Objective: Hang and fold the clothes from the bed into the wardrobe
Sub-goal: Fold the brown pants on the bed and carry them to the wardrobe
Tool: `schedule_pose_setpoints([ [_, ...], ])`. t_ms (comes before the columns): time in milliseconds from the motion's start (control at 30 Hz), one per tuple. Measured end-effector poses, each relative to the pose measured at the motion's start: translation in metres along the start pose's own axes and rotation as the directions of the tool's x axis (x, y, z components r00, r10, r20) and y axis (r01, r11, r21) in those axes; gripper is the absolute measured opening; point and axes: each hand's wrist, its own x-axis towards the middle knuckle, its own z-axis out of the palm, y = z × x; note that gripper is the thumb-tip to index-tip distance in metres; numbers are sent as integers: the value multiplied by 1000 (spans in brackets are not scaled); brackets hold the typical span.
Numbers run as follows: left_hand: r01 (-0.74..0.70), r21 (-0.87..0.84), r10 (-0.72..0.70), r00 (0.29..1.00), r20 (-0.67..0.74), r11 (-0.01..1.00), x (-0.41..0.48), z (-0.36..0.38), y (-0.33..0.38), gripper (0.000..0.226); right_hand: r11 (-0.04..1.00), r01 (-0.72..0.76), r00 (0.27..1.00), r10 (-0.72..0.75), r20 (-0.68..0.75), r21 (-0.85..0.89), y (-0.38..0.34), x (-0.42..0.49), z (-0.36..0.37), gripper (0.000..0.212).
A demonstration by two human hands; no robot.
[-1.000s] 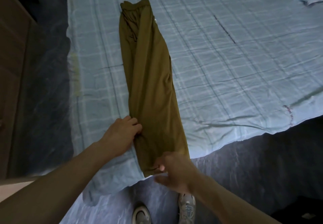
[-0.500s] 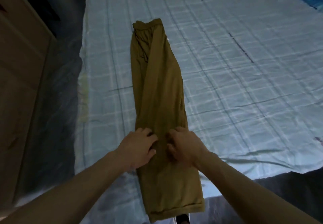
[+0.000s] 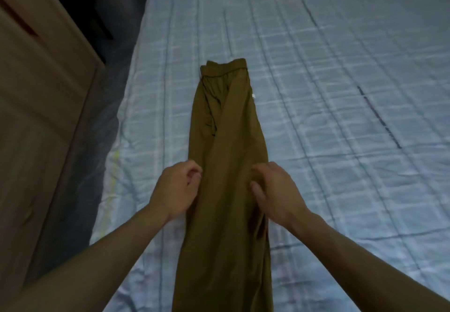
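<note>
Right of the wardrobe (image 3: 36, 97), the left hand (image 3: 177, 187) is curled beside the trousers (image 3: 229, 129), halved lengthwise on the bed (image 3: 341, 68), the right hand (image 3: 275, 187) upon them; whether fingers grip cannot be told. Cross-folding and stowing are judged outstanding.

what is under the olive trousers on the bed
The pale blue checked bedsheet shows on both sides of the olive trousers, so they seem to lie straight on it. Anything beneath the cloth itself is covered.
</note>
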Motion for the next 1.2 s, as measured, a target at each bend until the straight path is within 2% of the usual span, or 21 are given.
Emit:
schedule_pose_setpoints([
  [100, 72, -59, -73, 997, -25, 996, 24, 3, -6, 16, 1000, 9, 1000, -9, -18, -4, 1, 24, 9, 38],
  [233, 91, -90, -95, 995, -34, 992, 55, 6, -12, 21, 999, -15, 1000, 15, -15, -42, -1, 54, 21, 49],
  [367, 109, -132, -113, 993, -24, 985, 99, 7, -23, 20, 998, -22, 999, 20, -33, -63, 3, 91, 25, 49],
  [500, 204, -76, -210, 974, -79, 976, 153, 11, -35, 13, 997, -48, 998, 46, -52, -53, 11, 137, 29, 48],
  [600, 238, -96, -247, 965, -94, 967, 194, 16, -37, 11, 997, -36, 997, 31, -75, -73, 13, 167, 33, 47],
  [700, 248, -126, -259, 963, -74, 960, 229, 24, -31, 12, 994, -24, 997, 16, -78, -102, 19, 193, 37, 49],
  [800, 326, -123, -332, 943, -30, 937, 256, 32, -27, 27, 992, -24, 997, 15, -72, -125, 28, 214, 43, 52],
  [933, 400, -229, -413, 911, -10, 888, 276, 38, -29, 27, 993, -45, 992, 32, -122, -108, 37, 223, 55, 52],
  [1100, 381, -277, -412, 909, -64, 882, 279, 37, -34, 12, 996, -55, 984, 41, -174, -72, 42, 223, 64, 56],
  [1200, 400, -216, -437, 884, -165, 891, 290, 19, -44, 13, 996, -65, 985, 55, -164, -59, 43, 223, 64, 61],
])
